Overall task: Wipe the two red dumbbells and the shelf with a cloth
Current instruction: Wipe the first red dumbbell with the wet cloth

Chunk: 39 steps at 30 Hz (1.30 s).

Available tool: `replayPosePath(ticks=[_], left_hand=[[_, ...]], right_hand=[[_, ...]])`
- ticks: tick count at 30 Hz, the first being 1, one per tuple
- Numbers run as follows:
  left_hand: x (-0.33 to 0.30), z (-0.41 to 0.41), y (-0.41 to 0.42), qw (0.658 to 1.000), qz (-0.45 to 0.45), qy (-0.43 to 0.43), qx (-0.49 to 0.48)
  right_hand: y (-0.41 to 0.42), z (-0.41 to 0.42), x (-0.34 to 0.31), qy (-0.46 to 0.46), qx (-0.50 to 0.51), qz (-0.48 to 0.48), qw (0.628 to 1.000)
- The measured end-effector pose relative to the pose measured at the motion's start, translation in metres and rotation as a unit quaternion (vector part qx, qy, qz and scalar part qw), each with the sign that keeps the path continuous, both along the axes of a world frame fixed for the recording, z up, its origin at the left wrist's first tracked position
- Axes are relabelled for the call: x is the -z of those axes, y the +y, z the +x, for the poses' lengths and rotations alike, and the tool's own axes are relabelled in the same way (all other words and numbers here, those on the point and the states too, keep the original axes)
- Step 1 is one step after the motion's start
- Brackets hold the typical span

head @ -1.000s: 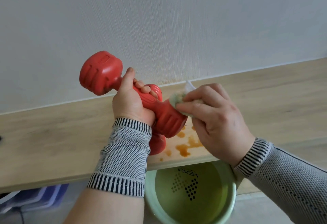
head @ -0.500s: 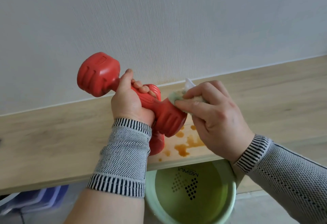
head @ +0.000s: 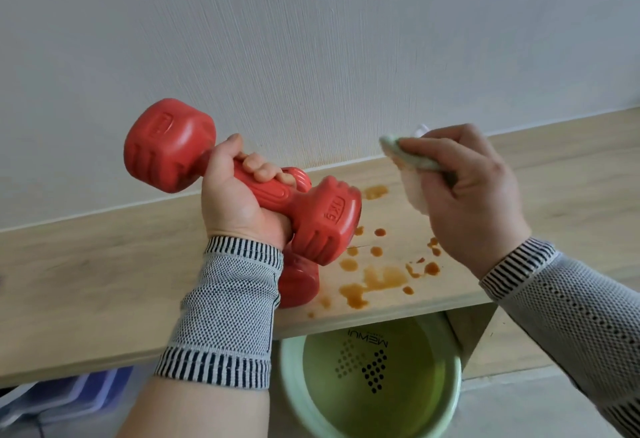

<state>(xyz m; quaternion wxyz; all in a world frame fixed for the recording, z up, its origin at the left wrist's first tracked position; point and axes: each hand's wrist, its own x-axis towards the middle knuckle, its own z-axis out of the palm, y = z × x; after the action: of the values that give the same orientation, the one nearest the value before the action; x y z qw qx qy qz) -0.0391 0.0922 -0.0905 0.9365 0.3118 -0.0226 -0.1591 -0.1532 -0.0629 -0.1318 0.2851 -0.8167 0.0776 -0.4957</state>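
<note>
Your left hand grips the dumbbell by its handle: rigid, probably heavy. Right hand pinches the soft cloth.

Red moulded 1 kg dumbbell tilted above stained light-wood shelf; second red dumbbell lying below; pale-green cloth bunched, clear of both.

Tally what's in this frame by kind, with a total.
Red dumbbells: 2 (held dumbbell; second dumbbell)
Cloth: 1
Shelf: 1
Green bucket: 1
Hands: 2 (left hand; right hand)
Total: 7
</note>
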Motion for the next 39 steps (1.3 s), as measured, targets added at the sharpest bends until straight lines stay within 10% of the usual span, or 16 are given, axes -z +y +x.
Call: replayPosePath(ticks=[15,34,39], left_hand=[[0.010,0.008,-0.004,0.997,0.047,0.020,-0.054],[0.004,-0.001,-0.005,0.998,0.039,0.022,-0.044],[0.002,0.000,-0.003,0.999,0.009,0.018,-0.032]], right_hand=[[0.050,-0.001,0.018,-0.004,-0.081,-0.205,0.975],[0.038,-0.002,0.011,-0.006,-0.066,-0.156,0.986],[0.016,-0.002,0.009,-0.006,-0.017,0.015,1.000]])
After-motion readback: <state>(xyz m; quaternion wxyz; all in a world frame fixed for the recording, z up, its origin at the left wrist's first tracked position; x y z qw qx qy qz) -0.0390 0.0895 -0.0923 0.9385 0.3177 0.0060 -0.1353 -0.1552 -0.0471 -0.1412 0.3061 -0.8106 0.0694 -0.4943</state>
